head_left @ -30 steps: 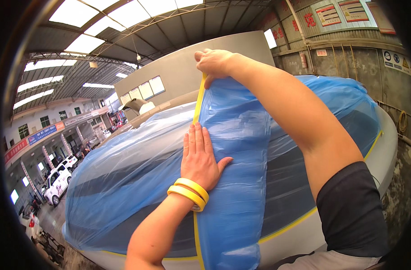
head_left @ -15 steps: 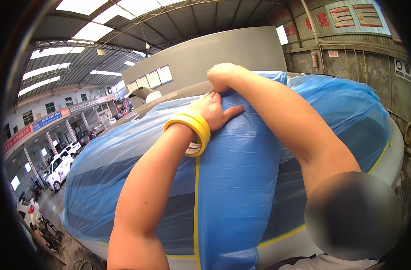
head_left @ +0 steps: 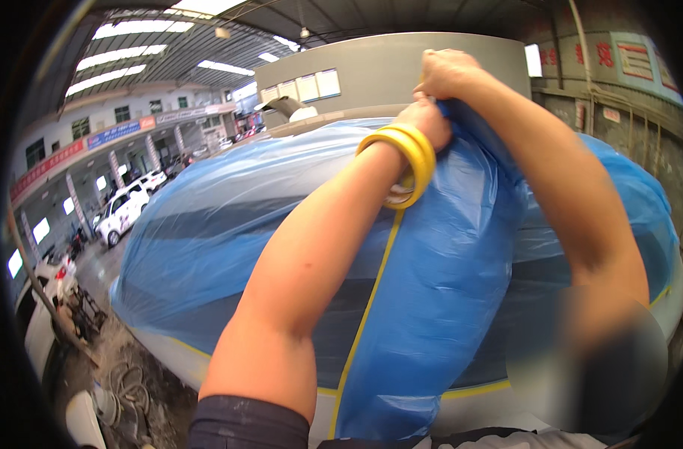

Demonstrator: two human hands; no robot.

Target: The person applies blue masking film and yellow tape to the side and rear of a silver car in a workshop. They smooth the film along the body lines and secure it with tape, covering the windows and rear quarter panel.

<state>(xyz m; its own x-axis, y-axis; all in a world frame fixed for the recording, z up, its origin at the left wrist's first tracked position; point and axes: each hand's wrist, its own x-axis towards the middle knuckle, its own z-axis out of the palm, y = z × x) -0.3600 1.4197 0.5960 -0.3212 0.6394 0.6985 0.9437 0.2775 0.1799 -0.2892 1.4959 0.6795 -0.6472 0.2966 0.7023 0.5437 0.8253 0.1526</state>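
A thick panel of blue plastic film hangs over the glass of a vehicle, one edge lined by a strip of yellow tape. My left hand is closed on the gathered top of the film. Two rolls of yellow masking tape hang round my left wrist like bracelets. Just above it, my right hand is closed with its fingers pinched together; what they hold is too small to make out. The film bunches up beneath both hands.
Thinner blue film covers the glass on the left, with more film on the right. Beyond stands a grey partition with posted sheets. A white car is parked far left. Hoses lie on the floor at lower left.
The view has shifted, so the scene sits differently. My left hand, spread flat on the film before, has closed on it. The right hand has lifted, and the film is pulled up into folds.
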